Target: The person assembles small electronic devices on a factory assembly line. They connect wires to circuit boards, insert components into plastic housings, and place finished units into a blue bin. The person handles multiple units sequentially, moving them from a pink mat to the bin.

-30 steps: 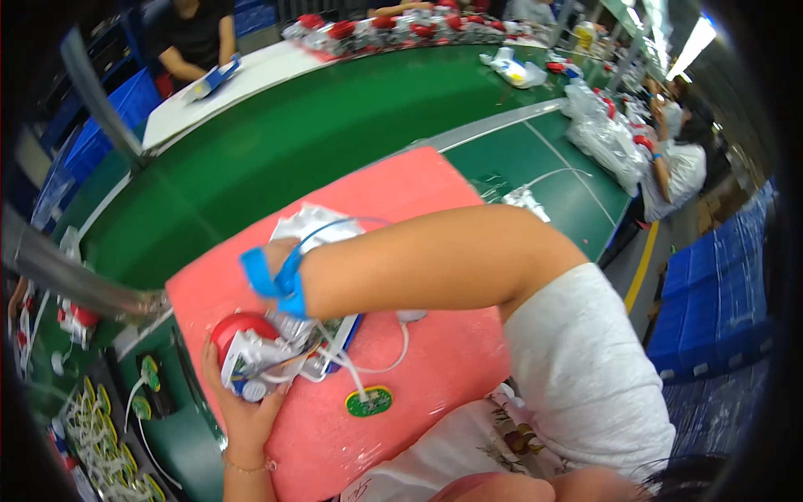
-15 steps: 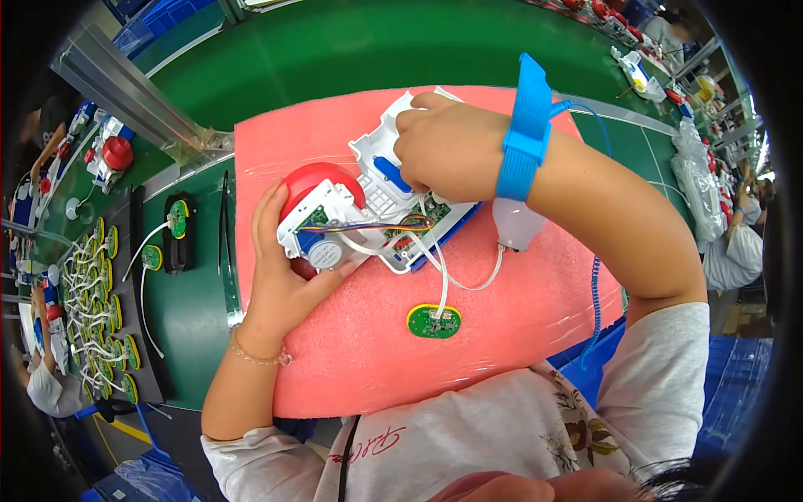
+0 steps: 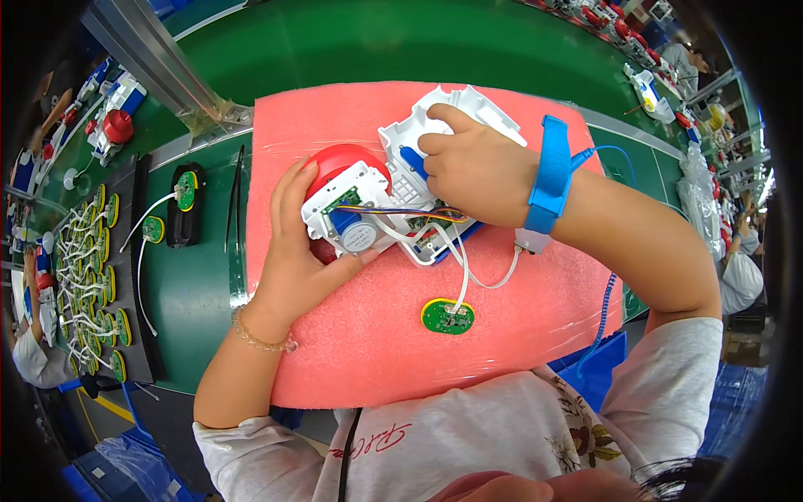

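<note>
My left hand (image 3: pixel 294 251) is wrapped round the left end of a white plastic housing (image 3: pixel 357 186) with a red round part (image 3: pixel 345 159) and a silver round motor (image 3: pixel 360 237). An opened white shell (image 3: pixel 401 140) joins it on the right, with a blue piece and circuit boards inside. My right hand (image 3: pixel 478 167) is bent over this shell, its fingers curled and its fingertips partly hidden, so what they grip cannot be made out. Coloured wires (image 3: pixel 401 210) cross between the parts. A white cable leads to an oval green circuit board (image 3: pixel 447 317) on the pink mat.
The pink foam mat (image 3: pixel 368 351) covers the green bench. Left of it lie black tweezers (image 3: pixel 235 197), a black holder (image 3: pixel 184 234) and several green boards with white cables (image 3: pixel 107 251). A blue wrist strap (image 3: pixel 552 176) with a coiled cord (image 3: pixel 609 305) is on my right arm.
My view has shifted a little, so the mat's contents sit farther right. My right hand's index finger is more raised, and its wrist covers more of the pale part beneath it. My left hand keeps its hold.
</note>
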`<control>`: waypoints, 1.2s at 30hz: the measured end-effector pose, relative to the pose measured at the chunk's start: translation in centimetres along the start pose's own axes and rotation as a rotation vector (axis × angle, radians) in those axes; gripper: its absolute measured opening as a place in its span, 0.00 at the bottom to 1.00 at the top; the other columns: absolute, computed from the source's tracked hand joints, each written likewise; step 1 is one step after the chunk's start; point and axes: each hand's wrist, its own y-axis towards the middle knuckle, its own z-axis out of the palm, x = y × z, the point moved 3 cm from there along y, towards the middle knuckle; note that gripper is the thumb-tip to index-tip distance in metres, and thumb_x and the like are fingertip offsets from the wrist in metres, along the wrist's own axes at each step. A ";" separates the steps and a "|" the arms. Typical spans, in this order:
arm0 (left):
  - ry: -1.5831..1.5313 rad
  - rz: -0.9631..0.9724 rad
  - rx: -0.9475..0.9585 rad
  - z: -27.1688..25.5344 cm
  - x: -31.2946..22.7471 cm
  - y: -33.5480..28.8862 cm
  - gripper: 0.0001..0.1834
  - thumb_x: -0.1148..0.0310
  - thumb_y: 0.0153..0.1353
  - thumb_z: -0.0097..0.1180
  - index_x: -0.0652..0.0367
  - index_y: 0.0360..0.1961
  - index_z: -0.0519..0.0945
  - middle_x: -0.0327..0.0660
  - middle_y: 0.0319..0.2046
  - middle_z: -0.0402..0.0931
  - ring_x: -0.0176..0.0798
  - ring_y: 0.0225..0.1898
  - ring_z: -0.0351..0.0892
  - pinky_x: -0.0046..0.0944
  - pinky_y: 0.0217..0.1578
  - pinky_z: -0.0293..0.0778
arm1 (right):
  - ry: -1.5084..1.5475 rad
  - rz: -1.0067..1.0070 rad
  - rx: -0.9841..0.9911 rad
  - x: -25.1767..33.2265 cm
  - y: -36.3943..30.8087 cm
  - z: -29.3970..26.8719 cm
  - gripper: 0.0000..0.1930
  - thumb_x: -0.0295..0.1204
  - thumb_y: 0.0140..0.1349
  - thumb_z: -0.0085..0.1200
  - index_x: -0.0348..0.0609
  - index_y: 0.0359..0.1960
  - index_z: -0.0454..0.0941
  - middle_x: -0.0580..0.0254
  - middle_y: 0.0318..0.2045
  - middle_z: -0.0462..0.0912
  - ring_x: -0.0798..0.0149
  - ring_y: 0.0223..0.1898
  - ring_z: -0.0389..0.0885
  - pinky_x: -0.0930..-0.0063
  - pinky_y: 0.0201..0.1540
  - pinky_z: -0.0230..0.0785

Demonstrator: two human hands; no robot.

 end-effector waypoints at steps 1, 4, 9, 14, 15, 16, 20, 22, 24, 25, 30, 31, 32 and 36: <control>-0.020 -0.019 0.004 0.1 0.1 0.0 0.52 0.72 0.34 0.69 0.57 0.60 0.50 0.53 0.60 0.47 0.53 0.62 0.49 0.44 0.57 0.57 | 0.001 0.000 -0.007 0.0 0.0 0.0 0.06 0.28 0.44 0.51 0.50 0.21 0.82 0.74 0.23 0.78 0.70 0.41 0.71 0.65 0.61 0.50; 0.001 0.021 0.000 0.0 0.0 0.1 0.52 0.72 0.34 0.69 0.56 0.60 0.50 0.53 0.60 0.47 0.52 0.62 0.49 0.44 0.57 0.58 | -0.018 -0.019 -0.007 -0.1 0.1 -0.3 0.06 0.28 0.45 0.51 0.50 0.21 0.81 0.73 0.23 0.78 0.69 0.40 0.71 0.65 0.60 0.51; -0.041 -0.008 0.002 0.1 0.1 0.0 0.52 0.74 0.34 0.68 0.55 0.60 0.50 0.52 0.60 0.46 0.52 0.62 0.49 0.44 0.57 0.59 | 0.071 -0.037 0.018 -0.4 0.0 -0.1 0.04 0.29 0.44 0.53 0.47 0.20 0.81 0.70 0.23 0.78 0.68 0.39 0.70 0.72 0.50 0.56; -0.082 -0.034 0.006 0.1 0.4 0.0 0.52 0.74 0.34 0.68 0.55 0.60 0.50 0.52 0.60 0.46 0.51 0.62 0.49 0.44 0.57 0.59 | 0.036 0.037 0.026 0.8 -0.5 0.0 0.05 0.28 0.46 0.49 0.47 0.21 0.78 0.69 0.25 0.75 0.68 0.39 0.68 0.72 0.50 0.57; -0.102 -0.034 0.004 0.2 0.3 0.1 0.52 0.74 0.34 0.68 0.55 0.60 0.50 0.52 0.60 0.46 0.51 0.62 0.49 0.44 0.57 0.59 | 0.054 0.061 0.026 0.9 -0.6 0.0 0.04 0.28 0.46 0.49 0.47 0.21 0.78 0.69 0.25 0.74 0.68 0.38 0.68 0.73 0.48 0.57; -0.122 -0.033 0.003 0.2 0.3 0.1 0.52 0.74 0.34 0.68 0.55 0.60 0.50 0.52 0.60 0.46 0.51 0.62 0.49 0.44 0.57 0.59 | 0.072 0.085 0.027 0.9 -0.7 0.0 0.04 0.28 0.46 0.49 0.47 0.21 0.77 0.69 0.26 0.74 0.68 0.38 0.68 0.75 0.46 0.58; -0.017 -0.006 0.020 0.0 0.3 0.0 0.52 0.73 0.34 0.69 0.56 0.61 0.50 0.50 0.60 0.47 0.48 0.61 0.52 0.43 0.57 0.59 | 0.148 0.029 0.063 0.5 -0.4 0.0 0.04 0.29 0.45 0.49 0.46 0.22 0.77 0.68 0.26 0.73 0.67 0.37 0.68 0.76 0.44 0.58; 0.082 0.058 0.031 -0.2 0.2 -0.1 0.54 0.72 0.35 0.70 0.58 0.62 0.48 0.44 0.60 0.48 0.42 0.59 0.56 0.41 0.57 0.58 | 0.166 0.008 0.050 0.7 -0.4 0.5 0.04 0.29 0.44 0.49 0.46 0.22 0.76 0.67 0.27 0.73 0.66 0.37 0.67 0.75 0.44 0.58; 0.054 0.087 0.010 -0.2 0.1 0.0 0.54 0.71 0.34 0.70 0.59 0.62 0.49 0.45 0.60 0.48 0.42 0.59 0.56 0.41 0.57 0.57 | 0.196 -0.028 -0.037 0.6 -0.7 0.6 0.05 0.29 0.44 0.49 0.44 0.22 0.75 0.66 0.27 0.72 0.65 0.37 0.67 0.75 0.43 0.59; 0.040 0.101 -0.002 -0.2 0.1 -0.1 0.54 0.71 0.34 0.70 0.59 0.62 0.49 0.45 0.60 0.49 0.42 0.59 0.56 0.41 0.58 0.57 | 0.211 -0.045 -0.080 0.5 -0.9 0.8 0.05 0.29 0.43 0.49 0.44 0.22 0.75 0.65 0.27 0.72 0.65 0.37 0.67 0.74 0.43 0.59; -0.032 0.042 0.010 0.1 0.0 -0.1 0.52 0.74 0.35 0.68 0.57 0.61 0.50 0.44 0.58 0.49 0.43 0.58 0.57 0.41 0.57 0.60 | 0.126 -0.068 -0.129 0.5 -1.0 0.9 0.04 0.29 0.45 0.49 0.47 0.20 0.77 0.70 0.24 0.75 0.69 0.36 0.69 0.77 0.43 0.59; -0.001 0.069 -0.007 0.0 -0.1 0.0 0.52 0.75 0.35 0.68 0.57 0.61 0.50 0.44 0.58 0.49 0.43 0.58 0.56 0.41 0.57 0.60 | 0.115 -0.068 -0.134 0.4 -1.0 1.0 0.04 0.29 0.45 0.49 0.47 0.21 0.78 0.70 0.24 0.75 0.70 0.37 0.69 0.77 0.44 0.59; 0.029 0.096 -0.023 0.1 -0.1 0.0 0.52 0.75 0.35 0.68 0.57 0.61 0.50 0.44 0.58 0.49 0.42 0.58 0.56 0.41 0.56 0.60 | 0.104 -0.068 -0.138 0.5 -1.1 1.1 0.04 0.29 0.45 0.50 0.47 0.22 0.78 0.71 0.25 0.75 0.70 0.37 0.69 0.77 0.44 0.59; -0.077 0.091 -0.040 0.3 -0.1 0.0 0.50 0.73 0.37 0.68 0.57 0.61 0.51 0.48 0.57 0.50 0.47 0.58 0.56 0.42 0.55 0.62 | 0.003 0.030 -0.089 0.9 -1.5 0.7 0.06 0.29 0.47 0.50 0.48 0.26 0.78 0.71 0.26 0.74 0.70 0.40 0.69 0.70 0.51 0.57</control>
